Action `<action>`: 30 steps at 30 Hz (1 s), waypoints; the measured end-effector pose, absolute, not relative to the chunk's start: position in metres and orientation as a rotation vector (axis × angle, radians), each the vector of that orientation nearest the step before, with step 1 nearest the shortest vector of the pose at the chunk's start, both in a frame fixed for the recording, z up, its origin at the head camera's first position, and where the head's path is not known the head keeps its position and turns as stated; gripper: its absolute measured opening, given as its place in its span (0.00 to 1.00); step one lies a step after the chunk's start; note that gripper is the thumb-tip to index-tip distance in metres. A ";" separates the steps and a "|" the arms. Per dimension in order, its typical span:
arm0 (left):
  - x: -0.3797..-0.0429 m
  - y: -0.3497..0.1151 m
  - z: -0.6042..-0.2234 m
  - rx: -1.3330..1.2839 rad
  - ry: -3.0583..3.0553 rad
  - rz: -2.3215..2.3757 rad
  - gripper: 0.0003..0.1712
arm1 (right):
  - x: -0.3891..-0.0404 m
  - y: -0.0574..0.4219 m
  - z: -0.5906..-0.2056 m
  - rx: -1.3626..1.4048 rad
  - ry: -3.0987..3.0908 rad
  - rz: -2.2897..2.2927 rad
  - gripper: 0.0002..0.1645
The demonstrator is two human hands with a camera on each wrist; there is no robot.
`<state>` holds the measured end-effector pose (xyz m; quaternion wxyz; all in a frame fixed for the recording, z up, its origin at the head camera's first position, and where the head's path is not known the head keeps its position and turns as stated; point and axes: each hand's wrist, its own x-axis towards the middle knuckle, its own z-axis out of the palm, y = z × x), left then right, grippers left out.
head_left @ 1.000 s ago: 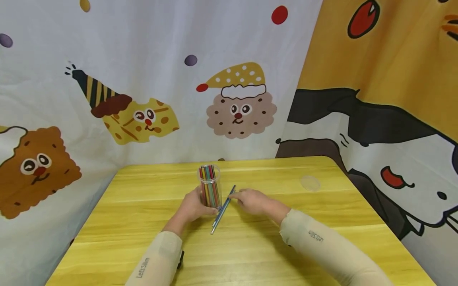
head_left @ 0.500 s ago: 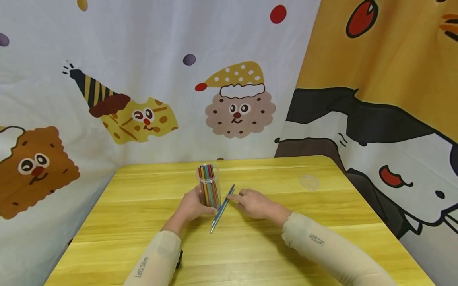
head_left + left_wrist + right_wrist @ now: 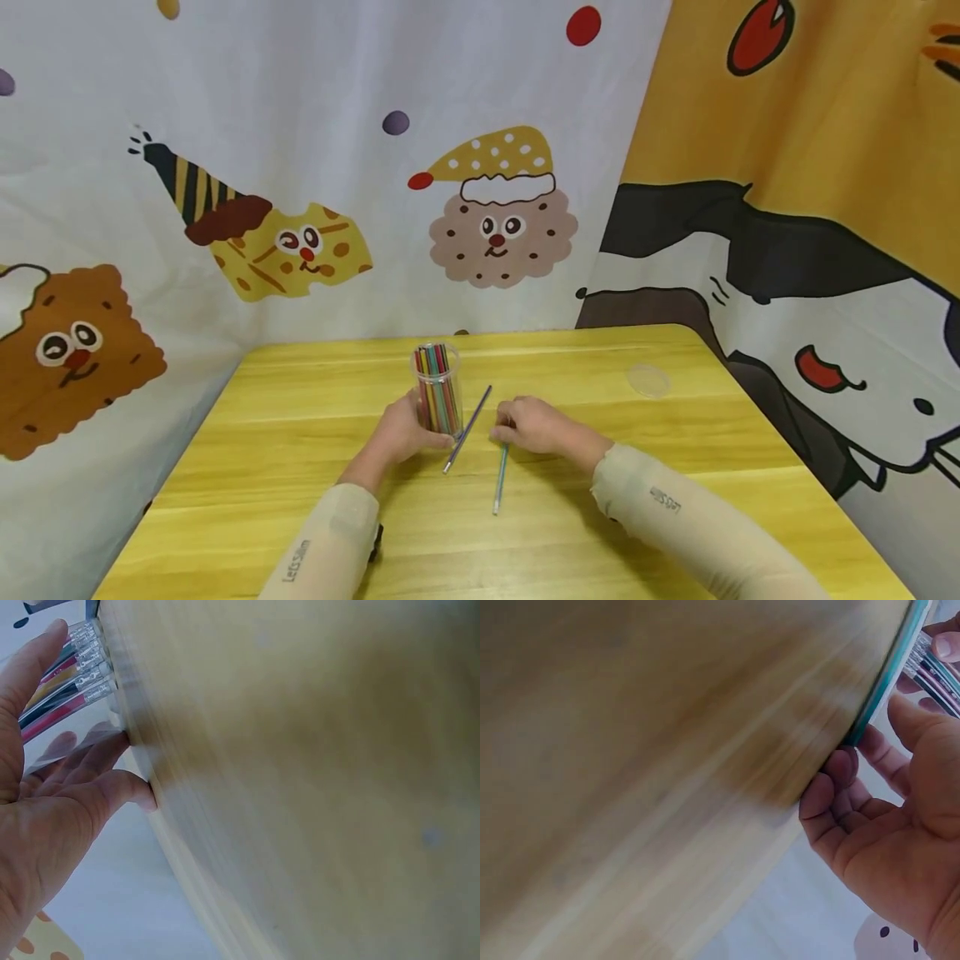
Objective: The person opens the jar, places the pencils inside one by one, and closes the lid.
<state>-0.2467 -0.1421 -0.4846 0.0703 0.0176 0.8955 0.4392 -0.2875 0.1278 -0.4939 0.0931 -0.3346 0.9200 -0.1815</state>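
A clear plastic cup (image 3: 453, 392) packed with colored pencils (image 3: 60, 712) stands on the wooden table. My left hand (image 3: 401, 429) grips it from the left side, low down, with the thumb along its base. Just right of the cup a dark purple-blue pencil (image 3: 472, 421) lies slanted on the tabletop. My right hand (image 3: 532, 425) pinches a teal pencil (image 3: 500, 479) near its far end; the silver-tipped end points toward me. In the right wrist view the teal pencil (image 3: 889, 675) runs up from the fingertips, and the other fingers are curled.
A round transparent lid (image 3: 648, 381) lies flat toward the back right of the yellow wood-grain table (image 3: 300, 400). Behind the table hangs a cartoon-printed cloth (image 3: 337, 150).
The teal pencil has been drawn away from the purple-blue one toward the right and nearer to me by my right hand. My left hand keeps hold of the cup.
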 end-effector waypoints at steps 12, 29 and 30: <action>-0.248 -0.140 -0.489 0.049 2.692 1.331 0.61 | -0.292 0.133 -0.477 -0.855 2.780 -0.535 0.16; -0.248 -0.142 -0.487 0.060 2.693 1.317 0.59 | -0.293 0.101 -0.332 -1.161 2.760 -2.065 0.27; -0.248 -0.142 -0.487 0.059 2.695 1.316 0.59 | -0.290 0.097 -0.326 -1.164 2.707 -2.116 0.27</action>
